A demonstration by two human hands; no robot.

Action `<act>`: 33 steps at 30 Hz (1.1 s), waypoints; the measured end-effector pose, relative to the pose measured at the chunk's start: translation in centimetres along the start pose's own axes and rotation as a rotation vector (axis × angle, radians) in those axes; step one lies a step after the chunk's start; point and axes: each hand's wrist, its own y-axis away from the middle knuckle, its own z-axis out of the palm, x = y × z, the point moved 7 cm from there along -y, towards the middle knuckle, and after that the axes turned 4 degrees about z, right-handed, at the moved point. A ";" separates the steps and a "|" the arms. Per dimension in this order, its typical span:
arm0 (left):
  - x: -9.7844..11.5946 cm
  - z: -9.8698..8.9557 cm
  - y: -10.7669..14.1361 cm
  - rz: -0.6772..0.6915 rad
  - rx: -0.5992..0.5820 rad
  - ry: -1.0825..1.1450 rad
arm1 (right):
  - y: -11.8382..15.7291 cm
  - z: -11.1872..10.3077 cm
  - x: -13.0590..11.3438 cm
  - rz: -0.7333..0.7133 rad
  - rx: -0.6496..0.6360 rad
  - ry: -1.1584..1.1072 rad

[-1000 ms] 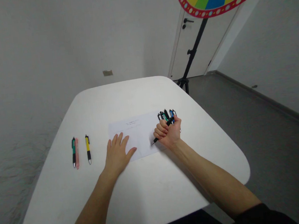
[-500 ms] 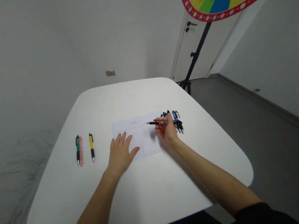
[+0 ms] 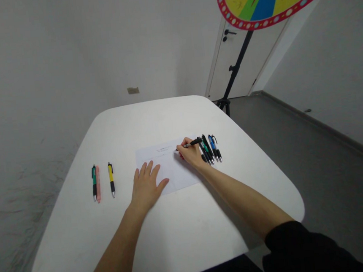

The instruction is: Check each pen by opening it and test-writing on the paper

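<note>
My left hand [image 3: 146, 185] lies flat with fingers spread on the lower left of a white sheet of paper [image 3: 178, 174]. Above it on the sheet run a few short lines of small dark marks, too small to read. Wrapped round a black pen [image 3: 194, 142], my right hand [image 3: 190, 153] rests at the sheet's right side, and the pen's tip points left, at or just over the paper. Just right of that hand several pens [image 3: 207, 148] lie side by side, some with green parts, and two with blue [image 3: 213, 144].
On the left of the white table [image 3: 165, 239] lie a green-and-black pen [image 3: 94, 181], a pink pen [image 3: 98, 183] and a yellow-and-black pen [image 3: 111, 178]. Beyond the table stands a colourful wheel [image 3: 261, 2] on a black tripod [image 3: 237, 65], in front of a door.
My right hand has moved left and turned over onto the paper, tilting the pen from lying level to tip-down. More of the pens at right now show. The left hand stays put.
</note>
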 end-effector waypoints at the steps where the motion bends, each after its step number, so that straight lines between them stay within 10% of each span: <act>1: 0.0 0.0 0.0 0.000 0.002 -0.001 | 0.0 -0.1 0.2 0.000 0.024 0.019; 20: 0.0 0.0 0.0 -0.001 -0.002 -0.025 | 0.2 -1.3 -0.5 -0.052 0.096 -0.106; 26: -0.1 0.2 0.0 0.003 0.012 -0.009 | -0.1 -6.7 -2.1 0.034 0.100 -0.663; 33: -0.2 0.3 0.0 0.007 0.007 -0.021 | 0.0 -10.6 -1.5 0.301 -0.220 -0.771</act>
